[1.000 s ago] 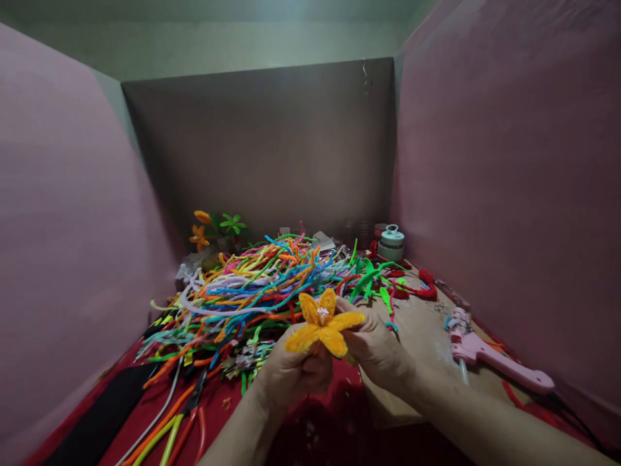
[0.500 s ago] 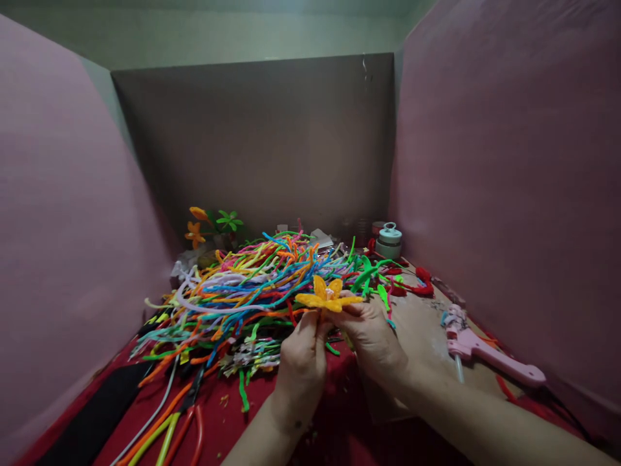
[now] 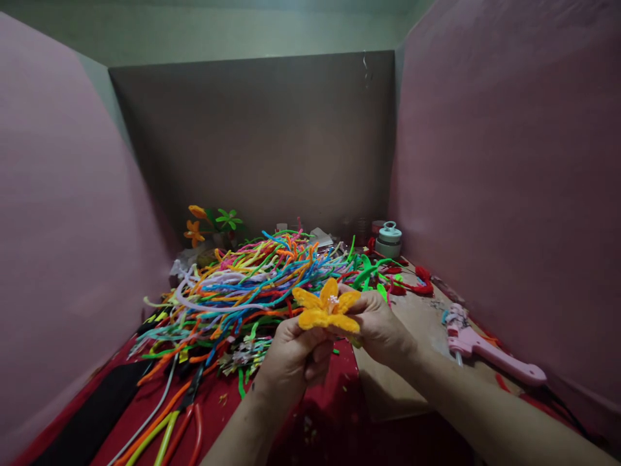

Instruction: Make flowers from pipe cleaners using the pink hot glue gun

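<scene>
A fuzzy orange pipe-cleaner flower with several petals and pale stamens at its centre faces up toward me. My left hand is closed beneath it, fingers curled under the petals where the stem would be; the stem itself is hidden. From the other side, my right hand pinches the flower near its right petals. Just behind both hands lies a big heap of coloured pipe cleaners.
A pink glue gun rests on a brown board at right. Pliers with red handles lie front left. Behind stand a mint-green jar and finished orange flowers. Pink walls rise on both sides.
The flower has tipped so its open centre shows more toward me, and its petals look more spread. My left hand has shifted left and turned, baring more of its fingers.
</scene>
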`<state>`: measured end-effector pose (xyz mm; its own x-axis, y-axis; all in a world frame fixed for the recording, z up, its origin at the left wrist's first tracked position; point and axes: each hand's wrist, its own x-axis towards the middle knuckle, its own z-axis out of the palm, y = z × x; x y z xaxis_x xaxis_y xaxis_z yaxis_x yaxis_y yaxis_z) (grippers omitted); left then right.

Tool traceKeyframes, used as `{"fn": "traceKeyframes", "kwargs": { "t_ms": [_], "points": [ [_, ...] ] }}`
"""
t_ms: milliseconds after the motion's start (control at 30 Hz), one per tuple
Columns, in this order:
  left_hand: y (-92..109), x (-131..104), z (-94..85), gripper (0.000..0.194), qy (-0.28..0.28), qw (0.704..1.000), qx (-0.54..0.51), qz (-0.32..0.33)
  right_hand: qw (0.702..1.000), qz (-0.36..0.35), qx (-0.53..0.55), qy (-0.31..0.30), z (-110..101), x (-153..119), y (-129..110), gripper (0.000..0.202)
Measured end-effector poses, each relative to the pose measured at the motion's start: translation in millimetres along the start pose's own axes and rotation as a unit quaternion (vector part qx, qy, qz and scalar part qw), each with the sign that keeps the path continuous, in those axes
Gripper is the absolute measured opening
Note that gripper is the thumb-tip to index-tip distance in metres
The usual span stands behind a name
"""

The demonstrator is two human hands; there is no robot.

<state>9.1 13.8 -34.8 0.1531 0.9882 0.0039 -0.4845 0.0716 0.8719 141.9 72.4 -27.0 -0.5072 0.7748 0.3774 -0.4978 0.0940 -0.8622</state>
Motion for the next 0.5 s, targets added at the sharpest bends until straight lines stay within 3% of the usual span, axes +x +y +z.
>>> {"fn": "traceKeyframes", "kwargs": {
  "t_ms": [133,233,300,367,500],
  "points": [
    [0.0,0.8,-8.9,0.025,-0.059,0.994,-0.041,-0.078,0.999,0.029,0.029,-0.018,3.3,-2.5,-1.2,0.017],
    [0.5,2.3,-7.4,0.027,-0.067,0.994,-0.024,-0.078,0.998,0.047,0.034,0.005,4.3,-2.7,2.1,0.011],
    [-0.3,3.5,-1.7,0.028,-0.017,0.998,0.049,-0.023,0.997,0.053,0.044,0.03,3.5,-1.2,5.7,0.01],
    [-3.1,4.6,4.7,0.023,0.06,0.983,0.158,0.074,0.996,0.052,0.053,0.053,2.4,0.9,9.1,0.012],
    [-12.9,5.5,7.7,0.017,0.168,0.883,0.369,0.238,0.994,0.045,0.058,0.082,1.0,3.4,13.3,0.016]
  ]
}}
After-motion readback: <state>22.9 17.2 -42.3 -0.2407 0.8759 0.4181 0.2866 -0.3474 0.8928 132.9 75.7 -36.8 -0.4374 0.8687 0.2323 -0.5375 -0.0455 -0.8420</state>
